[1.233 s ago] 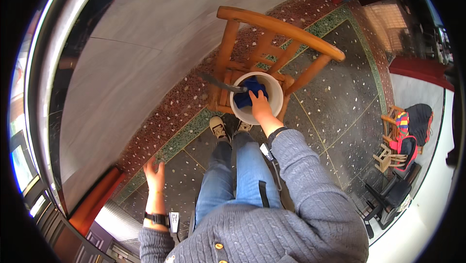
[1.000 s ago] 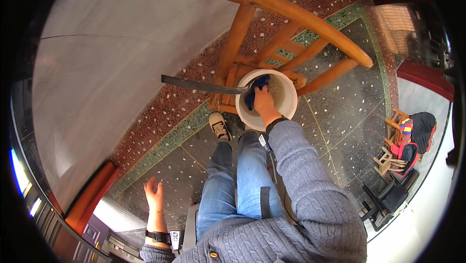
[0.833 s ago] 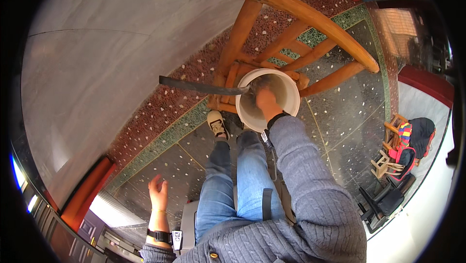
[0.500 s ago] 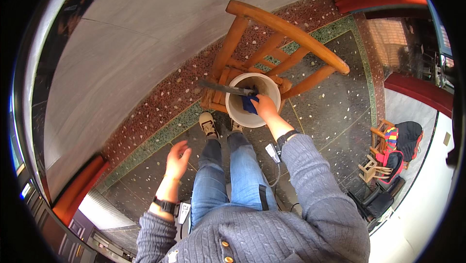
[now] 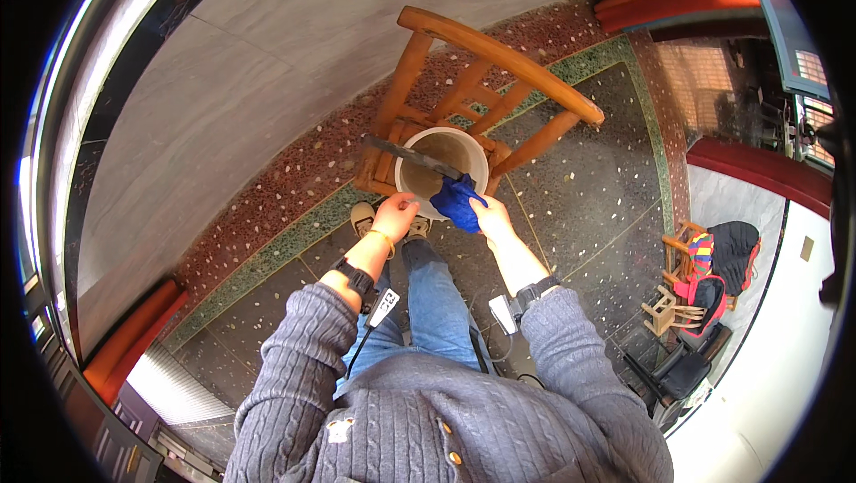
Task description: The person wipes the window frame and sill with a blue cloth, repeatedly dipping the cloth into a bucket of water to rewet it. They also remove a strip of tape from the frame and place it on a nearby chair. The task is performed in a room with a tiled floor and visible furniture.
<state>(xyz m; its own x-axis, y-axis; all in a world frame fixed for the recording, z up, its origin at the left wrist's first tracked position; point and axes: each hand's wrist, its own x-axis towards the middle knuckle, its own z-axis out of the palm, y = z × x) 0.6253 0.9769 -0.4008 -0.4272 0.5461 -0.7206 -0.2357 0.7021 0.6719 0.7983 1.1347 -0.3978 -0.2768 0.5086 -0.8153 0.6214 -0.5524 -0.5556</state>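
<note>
Head view: right hand gripped cloth at bucket's five o'clock; left hand, at seven, unclear whether closed; low handling seemed tidiest.

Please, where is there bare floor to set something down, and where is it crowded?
Bare floor lies between the chair and the small chair at right; a smaller patch, between the left sleeve and the red strip. Crowded: the bucket on the chair, with the dark bar, blue cloth, left hand and right hand at or near its rim.
</note>
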